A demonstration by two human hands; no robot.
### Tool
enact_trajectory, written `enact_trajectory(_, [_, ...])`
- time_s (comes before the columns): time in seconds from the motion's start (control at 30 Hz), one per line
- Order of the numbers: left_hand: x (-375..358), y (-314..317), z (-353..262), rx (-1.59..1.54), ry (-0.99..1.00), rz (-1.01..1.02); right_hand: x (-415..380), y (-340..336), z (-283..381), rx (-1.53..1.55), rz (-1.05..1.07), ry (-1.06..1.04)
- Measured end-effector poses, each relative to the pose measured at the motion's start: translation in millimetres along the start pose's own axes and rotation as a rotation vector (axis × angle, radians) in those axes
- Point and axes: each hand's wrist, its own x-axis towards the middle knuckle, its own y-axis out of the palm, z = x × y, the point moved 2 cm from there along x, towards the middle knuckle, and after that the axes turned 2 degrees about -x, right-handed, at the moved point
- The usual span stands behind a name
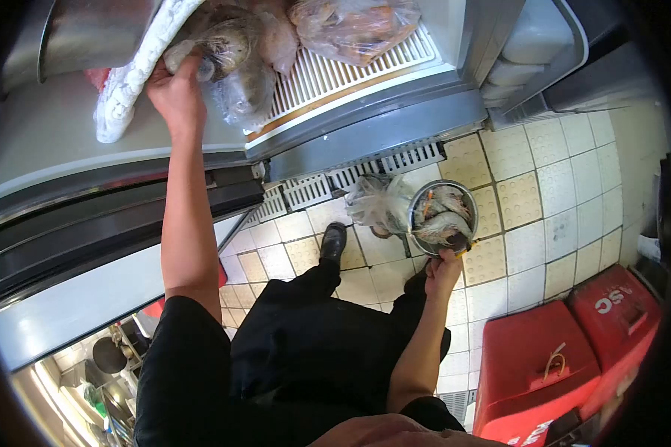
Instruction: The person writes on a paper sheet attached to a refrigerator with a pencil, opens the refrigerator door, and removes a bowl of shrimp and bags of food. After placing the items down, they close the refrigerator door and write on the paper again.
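Readable writing appears only on the red crate at lower right: white letters, seemingly "ASC", upside down in this view. A second red crate stands just beside it.

The left hand is raised to the open refrigerator shelf, a white slatted grille. Its fingers curl around a clear plastic bag of frozen food, gripping it. More filled bags lie on the same shelf, and a frosted white bundle lies just left of the hand.

The right hand hangs low, fingers closed on the rim of a round metal bowl holding fish. A crumpled clear bag sits against the bowl.

The floor is pale square tile, textured in places. A black shoe stands on it.
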Motion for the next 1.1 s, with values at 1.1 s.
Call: enact_trajectory(1.1, [-8.7,64.2,38.6,0.821,-0.417,0.266,1.5,23.3,-18.7,-0.037,0.046,0.07])
